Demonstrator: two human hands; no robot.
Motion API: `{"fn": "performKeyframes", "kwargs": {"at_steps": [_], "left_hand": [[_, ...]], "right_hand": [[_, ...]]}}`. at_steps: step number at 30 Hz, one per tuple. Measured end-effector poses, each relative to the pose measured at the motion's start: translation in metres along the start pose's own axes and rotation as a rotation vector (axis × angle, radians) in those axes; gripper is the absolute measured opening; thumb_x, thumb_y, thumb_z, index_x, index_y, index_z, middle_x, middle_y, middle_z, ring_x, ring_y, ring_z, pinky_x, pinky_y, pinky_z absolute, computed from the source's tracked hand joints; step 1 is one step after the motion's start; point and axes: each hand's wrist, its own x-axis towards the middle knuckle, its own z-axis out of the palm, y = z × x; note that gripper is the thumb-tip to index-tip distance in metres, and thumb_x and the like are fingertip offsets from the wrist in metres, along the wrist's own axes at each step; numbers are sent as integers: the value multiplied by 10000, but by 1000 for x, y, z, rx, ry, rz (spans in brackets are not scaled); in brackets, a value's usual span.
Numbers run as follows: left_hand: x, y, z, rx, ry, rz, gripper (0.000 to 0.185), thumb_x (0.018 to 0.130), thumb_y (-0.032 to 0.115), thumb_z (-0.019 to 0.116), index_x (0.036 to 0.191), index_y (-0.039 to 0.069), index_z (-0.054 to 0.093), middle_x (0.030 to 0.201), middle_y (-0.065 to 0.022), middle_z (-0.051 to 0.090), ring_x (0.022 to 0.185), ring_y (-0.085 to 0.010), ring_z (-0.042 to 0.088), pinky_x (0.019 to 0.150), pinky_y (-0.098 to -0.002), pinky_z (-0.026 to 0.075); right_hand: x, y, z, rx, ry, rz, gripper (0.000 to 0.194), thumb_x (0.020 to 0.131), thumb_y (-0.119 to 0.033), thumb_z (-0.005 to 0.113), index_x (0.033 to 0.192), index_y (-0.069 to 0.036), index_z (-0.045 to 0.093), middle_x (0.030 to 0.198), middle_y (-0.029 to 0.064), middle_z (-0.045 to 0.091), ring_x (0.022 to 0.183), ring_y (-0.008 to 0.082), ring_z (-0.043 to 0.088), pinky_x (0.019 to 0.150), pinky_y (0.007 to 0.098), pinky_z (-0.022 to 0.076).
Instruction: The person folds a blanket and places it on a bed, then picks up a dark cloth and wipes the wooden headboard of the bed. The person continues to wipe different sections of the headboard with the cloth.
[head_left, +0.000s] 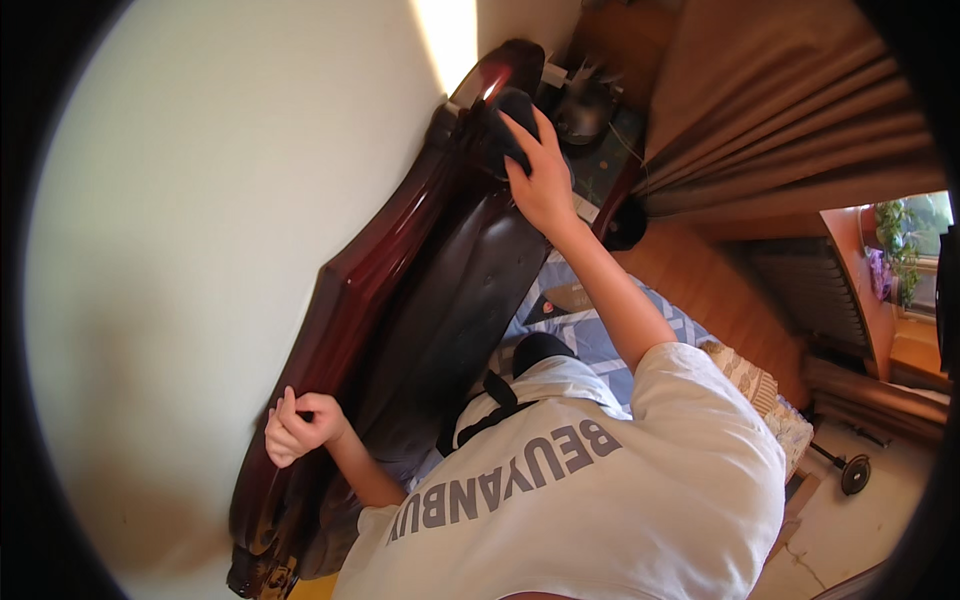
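Observation:
My right hand (541, 180) reaches to the far end of a glossy dark-red wooden headboard (379, 255). Its spread fingers hold a dark, soft-looking item (501, 135), perhaps a cloth or cap, against the headboard's end; its exact kind is unclear. Loosely curled and with nothing visible in it, my left hand (301, 427) is by the headboard's top rail at the lower left. A black padded panel (450, 300) runs along the headboard's inner side. Below my right forearm, blue-and-white patterned bedding (592, 352) covers the bed.
Past the headboard's end, a bedside table (619, 161) bears a dark rounded pot-like object (583, 112) and small items. A brown curtain (772, 112) hangs at the right. A weight plate on a bar (855, 474) lies on the floor. The pale wall (187, 225) adjoins the headboard.

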Motion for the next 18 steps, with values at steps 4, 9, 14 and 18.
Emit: {"fn": "performKeyframes", "kwargs": {"at_steps": [4, 9, 14, 18], "left_hand": [[-7, 2, 12, -36, 89, -127, 200, 810, 106, 544, 702, 219, 668, 709, 69, 590, 766, -163, 605, 796, -344, 320], [-10, 4, 17, -44, 98, -144, 203, 843, 128, 532, 709, 213, 659, 735, 64, 602, 771, -173, 616, 802, -350, 339], [-16, -2, 15, 43, 109, -95, 213, 856, 134, 509, 708, 205, 644, 734, 57, 602, 757, -188, 627, 774, -359, 353], [-18, -4, 14, 85, 95, -87, 214, 866, 147, 501, 707, 206, 633, 721, 51, 588, 749, -189, 620, 766, -357, 347]], "right_hand": [[57, 19, 14, -359, -100, -351, 530, 730, -20, 650, 1201, -262, 681, 1313, 80, 568, 938, 252, 627, 751, 357, 553], [149, 114, -3, -272, -100, 142, 460, 888, -114, 510, 1329, -207, 606, 1388, 206, 517, 1208, 405, 544, 983, 442, 492], [97, 58, 17, -230, -118, -17, 505, 784, -53, 600, 1248, -240, 669, 1333, 188, 548, 1122, 395, 612, 925, 414, 538], [88, 54, 18, -128, -77, -142, 552, 711, 14, 615, 1185, -255, 703, 1301, 164, 573, 1141, 364, 621, 934, 400, 539]]}}
